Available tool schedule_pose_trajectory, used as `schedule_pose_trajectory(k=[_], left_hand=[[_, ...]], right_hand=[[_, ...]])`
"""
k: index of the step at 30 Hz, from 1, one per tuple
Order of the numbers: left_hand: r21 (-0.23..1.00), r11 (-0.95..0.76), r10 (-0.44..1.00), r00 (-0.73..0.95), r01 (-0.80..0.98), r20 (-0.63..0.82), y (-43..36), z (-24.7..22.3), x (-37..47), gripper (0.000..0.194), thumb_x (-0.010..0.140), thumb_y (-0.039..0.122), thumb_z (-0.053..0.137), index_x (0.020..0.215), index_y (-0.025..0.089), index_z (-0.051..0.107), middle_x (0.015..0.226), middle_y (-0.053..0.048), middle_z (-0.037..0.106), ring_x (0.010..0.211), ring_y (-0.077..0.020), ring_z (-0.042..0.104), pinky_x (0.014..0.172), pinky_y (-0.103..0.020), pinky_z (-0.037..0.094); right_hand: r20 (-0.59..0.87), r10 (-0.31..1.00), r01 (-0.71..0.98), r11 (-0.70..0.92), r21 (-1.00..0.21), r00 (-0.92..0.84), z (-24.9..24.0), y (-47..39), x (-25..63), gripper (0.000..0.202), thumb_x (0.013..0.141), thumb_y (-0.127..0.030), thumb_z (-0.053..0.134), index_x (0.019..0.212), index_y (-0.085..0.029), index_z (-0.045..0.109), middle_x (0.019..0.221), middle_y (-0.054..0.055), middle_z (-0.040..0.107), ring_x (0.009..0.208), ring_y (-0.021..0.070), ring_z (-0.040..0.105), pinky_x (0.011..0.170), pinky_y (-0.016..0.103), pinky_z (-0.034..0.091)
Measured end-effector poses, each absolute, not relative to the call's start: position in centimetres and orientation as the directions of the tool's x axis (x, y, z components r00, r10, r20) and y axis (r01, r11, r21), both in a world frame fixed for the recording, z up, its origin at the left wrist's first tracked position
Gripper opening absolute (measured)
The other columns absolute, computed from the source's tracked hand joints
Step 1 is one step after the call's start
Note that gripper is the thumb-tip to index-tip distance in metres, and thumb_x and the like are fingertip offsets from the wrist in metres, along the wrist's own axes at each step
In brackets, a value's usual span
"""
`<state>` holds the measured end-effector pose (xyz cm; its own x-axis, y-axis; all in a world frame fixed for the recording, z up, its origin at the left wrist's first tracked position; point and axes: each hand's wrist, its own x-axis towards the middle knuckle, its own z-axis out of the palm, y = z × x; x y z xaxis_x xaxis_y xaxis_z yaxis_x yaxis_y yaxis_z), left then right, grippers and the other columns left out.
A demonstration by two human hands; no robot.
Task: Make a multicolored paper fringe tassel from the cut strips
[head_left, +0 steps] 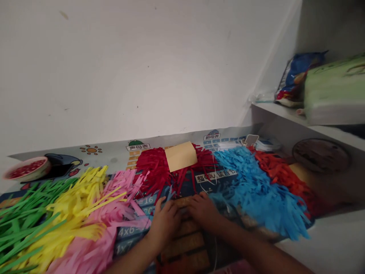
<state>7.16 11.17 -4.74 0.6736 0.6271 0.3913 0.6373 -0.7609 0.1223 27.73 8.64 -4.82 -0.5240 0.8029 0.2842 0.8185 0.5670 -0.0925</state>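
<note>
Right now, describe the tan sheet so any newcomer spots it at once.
On the printed mat below the white wall, find the dark red heap of strips. The tan sheet lies on it, one plain piece, unlike the shredded heaps around.

Green package on white shelf

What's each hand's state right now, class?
Left hand: partly curled; whether it holds anything cannot be told.
Right hand: partly curled; whether it holds anything cannot be told.

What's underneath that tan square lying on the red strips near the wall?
Dark red strips stick out around the tan square, so it seems to rest on them. Whatever lies directly beneath its middle is covered.
</note>
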Motion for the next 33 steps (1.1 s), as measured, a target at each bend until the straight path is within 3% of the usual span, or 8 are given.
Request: schedule_pose_trajectory(k=[7, 11, 14, 18, 22, 27, 30, 33], left_hand=[[0.243, -0.629, 0.772, 0.557, 0.739, 0.306, 10.6, -3.1, 5.6, 0.011, 0.085, 0.018, 0.061, 0.083, 0.026, 0.069, 0.084, 0.001, 0.069, 0.087, -0.0205, 0.058, 0.085, -0.042, 0.034], [0.204, -0.496, 0.866, 0.464, 0.844, 0.184, 10.8, -2.2, 6.9, 0.007, 0.083, 0.020, 0.062, 0.079, 0.019, 0.068, 0.083, -0.005, 0.068, 0.088, -0.0256, 0.058, 0.082, -0.045, 0.036], [0.147, -0.633, 0.769, 0.594, 0.760, 0.237, 10.8, -2.6, 7.3, 0.007, 0.081, 0.020, 0.066, 0.086, 0.024, 0.068, 0.090, -0.003, 0.070, 0.094, -0.0251, 0.057, 0.091, -0.048, 0.032], [0.031, -0.780, 0.603, 0.739, 0.624, 0.299, 10.8, -3.7, 7.6, 0.012, 0.084, 0.016, 0.063, 0.087, 0.027, 0.067, 0.084, 0.002, 0.070, 0.094, -0.0213, 0.058, 0.102, -0.051, 0.023], [-0.002, -0.780, 0.590, 0.735, 0.626, 0.333, 11.5, -4.2, 9.1, 0.009, 0.083, 0.014, 0.061, 0.080, 0.021, 0.067, 0.075, 0.000, 0.068, 0.079, -0.0203, 0.060, 0.102, -0.057, 0.023], [-0.003, -0.803, 0.525, 0.711, 0.596, 0.468, 11.5, -1.8, 8.9, 0.017, 0.083, 0.009, 0.056, 0.078, 0.021, 0.068, 0.068, 0.001, 0.069, 0.066, -0.0167, 0.061, 0.105, -0.051, 0.027], [0.041, -0.826, 0.482, 0.665, 0.562, 0.570, 9.9, 2.3, 6.6, 0.023, 0.091, 0.013, 0.049, 0.092, 0.026, 0.068, 0.081, 0.005, 0.074, 0.071, -0.0146, 0.065, 0.112, -0.049, 0.017], [-0.063, -0.910, 0.268, 0.695, 0.411, 0.667, 8.2, 6.8, 4.2, 0.027, 0.097, 0.023, 0.042, 0.104, 0.028, 0.067, 0.090, 0.005, 0.076, 0.079, -0.0135, 0.068, 0.117, -0.040, 0.011]], right_hand=[[0.247, 0.902, 0.873, 0.412, -0.260, -0.353, -4.3, 8.7, 30.2, 0.008, 0.088, -0.026, 0.067, 0.080, -0.023, 0.068, 0.090, 0.001, 0.067, 0.089, 0.0191, 0.052, 0.077, 0.034, 0.028], [0.217, 0.926, 0.890, 0.363, -0.275, -0.310, -3.2, 9.3, 29.5, 0.006, 0.086, -0.024, 0.066, 0.082, -0.021, 0.067, 0.089, 0.003, 0.065, 0.088, 0.0203, 0.051, 0.075, 0.035, 0.028], [0.223, 0.862, 0.837, 0.500, -0.223, -0.456, -3.1, 9.2, 29.3, 0.004, 0.088, -0.020, 0.064, 0.087, -0.023, 0.066, 0.088, 0.000, 0.067, 0.093, 0.0200, 0.051, 0.081, 0.038, 0.026], [0.283, 0.705, 0.733, 0.681, -0.014, -0.650, -3.8, 8.9, 29.4, 0.008, 0.093, -0.022, 0.060, 0.087, -0.019, 0.064, 0.085, 0.002, 0.066, 0.093, 0.0211, 0.050, 0.083, 0.040, 0.027], [0.317, 0.686, 0.734, 0.678, 0.048, -0.655, -4.5, 9.9, 29.0, 0.011, 0.091, -0.015, 0.059, 0.081, -0.017, 0.063, 0.082, 0.003, 0.065, 0.085, 0.0197, 0.050, 0.081, 0.039, 0.029], [0.381, 0.723, 0.787, 0.616, 0.021, -0.576, -2.0, 8.8, 28.0, 0.011, 0.090, -0.015, 0.059, 0.081, -0.019, 0.065, 0.076, 0.002, 0.064, 0.083, 0.0194, 0.051, 0.078, 0.038, 0.028], [0.453, 0.775, 0.821, 0.552, -0.144, -0.442, 2.5, 5.7, 26.9, 0.011, 0.093, -0.024, 0.057, 0.101, -0.023, 0.065, 0.095, 0.004, 0.068, 0.091, 0.0204, 0.052, 0.084, 0.038, 0.029], [0.346, 0.872, 0.628, 0.490, -0.604, -0.347, 7.0, 3.7, 25.6, 0.022, 0.096, -0.034, 0.051, 0.089, -0.023, 0.069, 0.086, 0.001, 0.069, 0.081, 0.0174, 0.053, 0.077, 0.033, 0.034]])
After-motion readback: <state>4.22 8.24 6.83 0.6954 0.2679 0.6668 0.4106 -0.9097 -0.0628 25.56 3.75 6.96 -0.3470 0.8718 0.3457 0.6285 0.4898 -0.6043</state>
